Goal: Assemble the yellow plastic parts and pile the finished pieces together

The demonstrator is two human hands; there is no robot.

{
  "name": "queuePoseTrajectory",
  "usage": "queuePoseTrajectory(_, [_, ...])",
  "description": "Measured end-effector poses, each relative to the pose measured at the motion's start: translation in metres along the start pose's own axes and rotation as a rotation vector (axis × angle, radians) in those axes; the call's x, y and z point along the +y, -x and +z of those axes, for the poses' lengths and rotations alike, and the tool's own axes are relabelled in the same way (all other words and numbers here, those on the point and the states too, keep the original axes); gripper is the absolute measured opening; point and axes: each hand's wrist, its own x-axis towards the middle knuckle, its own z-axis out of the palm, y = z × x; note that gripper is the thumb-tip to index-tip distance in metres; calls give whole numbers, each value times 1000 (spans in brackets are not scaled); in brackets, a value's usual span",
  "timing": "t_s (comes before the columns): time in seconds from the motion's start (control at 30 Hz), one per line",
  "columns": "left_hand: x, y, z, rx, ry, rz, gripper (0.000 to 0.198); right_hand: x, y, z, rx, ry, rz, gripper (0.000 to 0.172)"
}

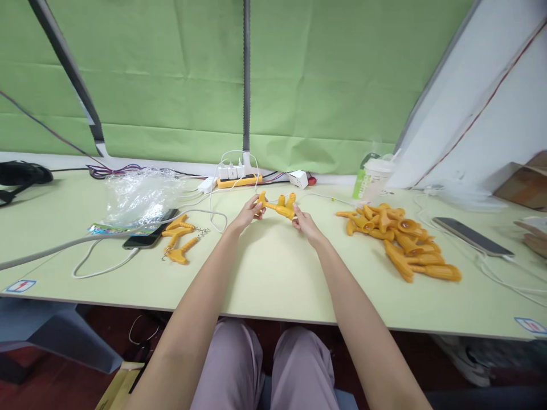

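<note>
Above the middle of the table, my left hand (249, 213) pinches a yellow plastic T-shaped handle (262, 199). My right hand (305, 224) grips a yellow ribbed sleeve (284, 212), lined up with the handle's narrow end. Whether the two pieces are joined cannot be made out. Just behind the sleeve stand short yellow plastic parts (291, 199). Left of my left hand lie a few yellow handles with metal hooks or coils (182, 250). To the right of my right hand is a pile of yellow plastic parts (393, 225).
A phone (149, 234) with a white cable and a clear plastic bag (143, 193) lie at left. A power strip (239, 180) sits at the back. At right are a drink cup (376, 177), another phone (472, 236) and cables. The table's front edge (277, 319) crosses above my knees.
</note>
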Motion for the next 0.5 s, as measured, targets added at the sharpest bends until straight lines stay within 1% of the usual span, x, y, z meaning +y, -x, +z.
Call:
queuePoseTrajectory(0.1, [-2,0,-2,19,-2,4,44,3,-1,4,-28,44,0,50])
queuePoseTrajectory(0.13, [-2,0,-2,26,4,6,44,3,-2,6,-34,53,-29,47])
queuePoseTrajectory(0.2, [1,2,-2,31,26,4,45,3,-2,8,-22,96,-133,43])
queuePoseTrajectory(0.27, [4,4,-1,18,49,3,46,3,0,9,70,237,-260,44])
queuePoseTrajectory(0.37, [10,5,3,-5,51,36,47,2,4,9,297,563,-370,38])
queuePoseTrajectory(0.43, [13,5,5,-16,36,75,47,2,5,8,379,698,-375,37])
queuePoseTrajectory(0.5, [13,4,6,-30,27,101,49,1,5,8,384,708,-320,41])
